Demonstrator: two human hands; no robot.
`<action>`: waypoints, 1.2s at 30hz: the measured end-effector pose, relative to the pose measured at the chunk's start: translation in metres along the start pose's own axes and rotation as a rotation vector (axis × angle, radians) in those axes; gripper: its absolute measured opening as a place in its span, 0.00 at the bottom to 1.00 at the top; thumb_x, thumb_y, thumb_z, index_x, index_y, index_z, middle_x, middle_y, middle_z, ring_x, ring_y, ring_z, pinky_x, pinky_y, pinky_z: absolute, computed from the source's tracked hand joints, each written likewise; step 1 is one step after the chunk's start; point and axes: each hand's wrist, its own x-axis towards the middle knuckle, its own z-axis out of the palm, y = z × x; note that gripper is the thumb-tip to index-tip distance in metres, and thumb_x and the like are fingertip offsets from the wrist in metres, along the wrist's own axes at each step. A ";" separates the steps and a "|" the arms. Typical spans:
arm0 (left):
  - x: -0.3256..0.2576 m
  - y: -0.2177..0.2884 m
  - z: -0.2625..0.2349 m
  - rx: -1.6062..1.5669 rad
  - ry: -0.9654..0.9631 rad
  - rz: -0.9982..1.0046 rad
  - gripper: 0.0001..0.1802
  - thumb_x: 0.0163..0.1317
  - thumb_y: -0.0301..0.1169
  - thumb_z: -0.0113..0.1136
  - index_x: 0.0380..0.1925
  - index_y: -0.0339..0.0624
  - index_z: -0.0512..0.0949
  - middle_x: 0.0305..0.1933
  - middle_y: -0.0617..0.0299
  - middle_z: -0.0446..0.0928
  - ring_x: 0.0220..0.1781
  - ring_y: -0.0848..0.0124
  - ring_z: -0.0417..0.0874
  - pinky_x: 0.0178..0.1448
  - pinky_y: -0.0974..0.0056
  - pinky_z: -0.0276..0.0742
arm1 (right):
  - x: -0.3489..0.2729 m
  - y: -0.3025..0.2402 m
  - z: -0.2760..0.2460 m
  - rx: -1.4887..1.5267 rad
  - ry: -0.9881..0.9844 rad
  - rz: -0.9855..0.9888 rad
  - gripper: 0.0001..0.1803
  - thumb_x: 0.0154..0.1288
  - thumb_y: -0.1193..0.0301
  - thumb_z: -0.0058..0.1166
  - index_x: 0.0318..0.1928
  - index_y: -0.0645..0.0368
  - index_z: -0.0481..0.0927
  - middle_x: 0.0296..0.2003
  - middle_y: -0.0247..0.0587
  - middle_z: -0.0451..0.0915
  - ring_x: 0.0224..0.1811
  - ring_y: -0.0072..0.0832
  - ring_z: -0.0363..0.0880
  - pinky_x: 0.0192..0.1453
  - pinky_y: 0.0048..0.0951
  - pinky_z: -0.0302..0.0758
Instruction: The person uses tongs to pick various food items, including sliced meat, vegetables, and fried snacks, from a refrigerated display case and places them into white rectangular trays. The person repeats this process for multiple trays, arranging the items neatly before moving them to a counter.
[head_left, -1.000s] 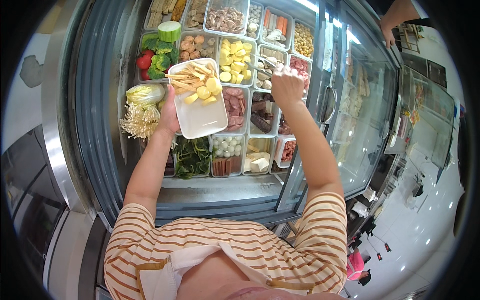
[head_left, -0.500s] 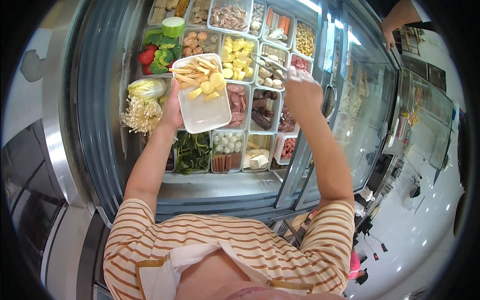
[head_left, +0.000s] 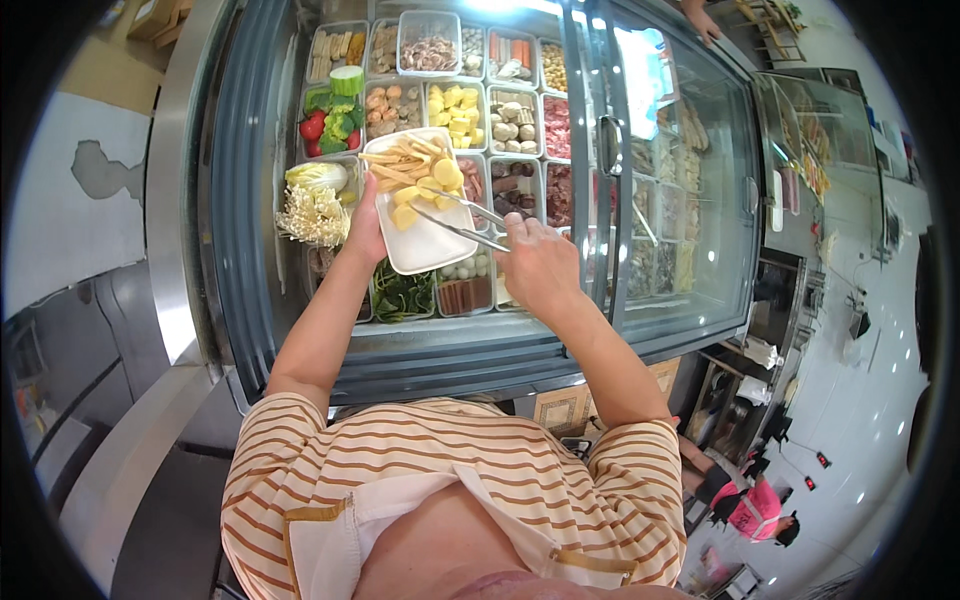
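My left hand grips the left edge of a white rectangular tray, held tilted over the food containers. Pale yellow strips lie at the tray's far end, with several thick yellow round slices beside and below them. In my right hand is a pair of metal tongs, pointing left across the tray. The tong tips are among the yellow slices; whether they pinch one, I cannot tell. Under the tray, a few containers are partly hidden.
Clear containers fill the chilled case: yellow slices, balls, broccoli and tomatoes, enoki mushrooms, leafy greens. A sliding glass door covers the right side. A person in pink is at lower right.
My right hand has brought the tongs left and nearer, from over the containers to the tray. The view has shifted, and the person in pink shows more fully.
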 end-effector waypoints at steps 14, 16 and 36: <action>-0.067 -0.022 0.056 0.034 -0.110 -0.083 0.40 0.63 0.63 0.35 0.65 0.44 0.58 0.66 0.54 0.63 0.66 0.54 0.65 0.68 0.47 0.58 | -0.117 0.012 -0.008 0.291 0.000 -0.015 0.21 0.57 0.59 0.56 0.47 0.58 0.74 0.31 0.49 0.77 0.36 0.47 0.77 0.39 0.43 0.72; -0.071 -0.026 0.052 0.011 -0.127 -0.088 0.41 0.63 0.63 0.35 0.65 0.44 0.58 0.66 0.54 0.63 0.65 0.54 0.66 0.68 0.48 0.59 | -0.142 0.024 -0.004 0.479 0.047 0.025 0.21 0.58 0.59 0.55 0.47 0.58 0.74 0.32 0.49 0.78 0.38 0.48 0.76 0.40 0.43 0.72; -0.176 -0.228 0.189 -0.028 0.039 0.297 0.40 0.65 0.63 0.28 0.66 0.47 0.55 0.66 0.52 0.61 0.65 0.53 0.65 0.67 0.49 0.61 | -0.283 0.309 0.045 0.986 -0.082 0.250 0.19 0.61 0.61 0.55 0.44 0.63 0.73 0.22 0.42 0.74 0.23 0.31 0.74 0.29 0.32 0.70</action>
